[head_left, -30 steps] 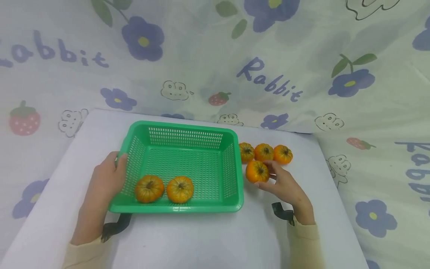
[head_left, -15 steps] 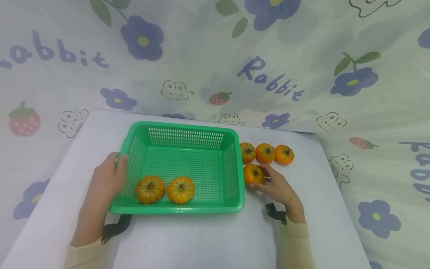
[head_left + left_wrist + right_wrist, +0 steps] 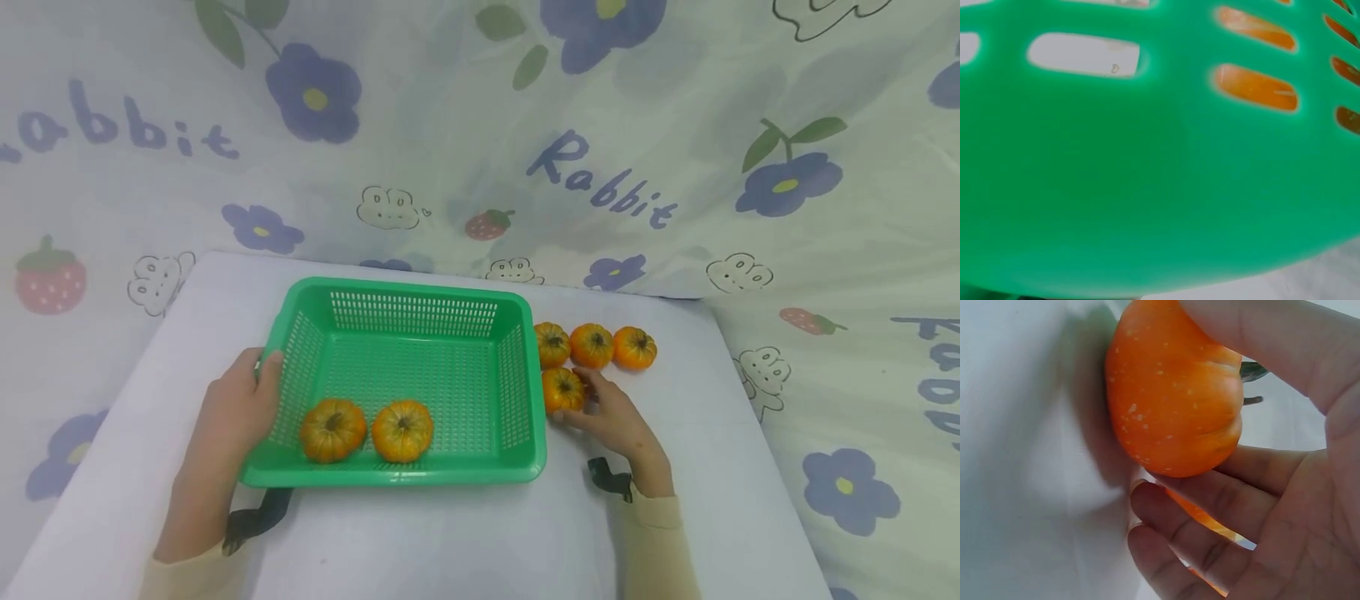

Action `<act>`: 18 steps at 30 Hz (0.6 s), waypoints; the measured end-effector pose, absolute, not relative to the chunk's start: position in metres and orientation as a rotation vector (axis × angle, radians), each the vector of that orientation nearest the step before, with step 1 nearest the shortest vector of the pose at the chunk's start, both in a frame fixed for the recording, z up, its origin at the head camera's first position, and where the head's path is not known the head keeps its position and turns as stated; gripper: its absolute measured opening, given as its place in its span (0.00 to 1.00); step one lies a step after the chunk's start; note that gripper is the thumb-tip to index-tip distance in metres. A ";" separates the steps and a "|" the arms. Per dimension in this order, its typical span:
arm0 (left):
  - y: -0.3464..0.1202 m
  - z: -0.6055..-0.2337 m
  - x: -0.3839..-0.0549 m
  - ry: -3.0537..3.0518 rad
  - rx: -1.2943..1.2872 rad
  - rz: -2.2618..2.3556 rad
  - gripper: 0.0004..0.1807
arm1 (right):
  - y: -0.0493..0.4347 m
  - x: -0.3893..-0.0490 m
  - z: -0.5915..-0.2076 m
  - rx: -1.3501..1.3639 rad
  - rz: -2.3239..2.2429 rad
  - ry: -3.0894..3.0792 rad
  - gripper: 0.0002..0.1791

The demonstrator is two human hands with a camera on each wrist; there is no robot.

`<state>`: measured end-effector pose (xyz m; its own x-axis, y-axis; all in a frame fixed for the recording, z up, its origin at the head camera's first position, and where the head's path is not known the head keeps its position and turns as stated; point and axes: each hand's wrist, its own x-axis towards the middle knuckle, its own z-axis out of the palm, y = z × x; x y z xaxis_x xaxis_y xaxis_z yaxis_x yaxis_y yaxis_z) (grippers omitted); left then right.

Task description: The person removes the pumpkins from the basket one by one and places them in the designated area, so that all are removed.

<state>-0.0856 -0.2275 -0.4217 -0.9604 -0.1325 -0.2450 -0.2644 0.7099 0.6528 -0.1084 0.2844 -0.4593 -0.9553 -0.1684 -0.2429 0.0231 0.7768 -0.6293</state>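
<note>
A green plastic basket [image 3: 408, 478] stands tilted toward me, with two small orange pumpkins, a left one [image 3: 333, 429] and a right one [image 3: 402, 431], along its near side. My left hand [image 3: 238, 402] grips the basket's left rim; its fingers are hidden behind the wall. In the left wrist view the green basket wall [image 3: 1116, 175] fills the frame, orange showing through its slots. Just outside the basket's right side, my right hand [image 3: 611, 412] holds another small pumpkin [image 3: 562, 391] between thumb and fingers. The right wrist view shows this pumpkin [image 3: 1172, 394] close to the white surface.
Three more small pumpkins, a left one [image 3: 552, 345], a middle one [image 3: 592, 346] and a right one [image 3: 634, 347], sit in a row behind my right hand. All stand on a white table [image 3: 450, 542]. A patterned cloth [image 3: 442, 108] hangs behind and beside it.
My right hand has moved left and slightly down with its pumpkin, up to the basket's right side. The left hand and the basket stay in place; the view has shifted slightly.
</note>
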 end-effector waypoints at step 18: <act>-0.226 -0.423 -0.084 2.748 -0.332 1.093 0.42 | 0.286 -0.111 -0.466 -0.125 -1.025 2.691 0.45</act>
<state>-0.0845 -0.2260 -0.4228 -0.9617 -0.1439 -0.2335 -0.2650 0.7073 0.6554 -0.1105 0.2856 -0.4658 -0.9628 -0.1710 -0.2094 0.0116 0.7476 -0.6640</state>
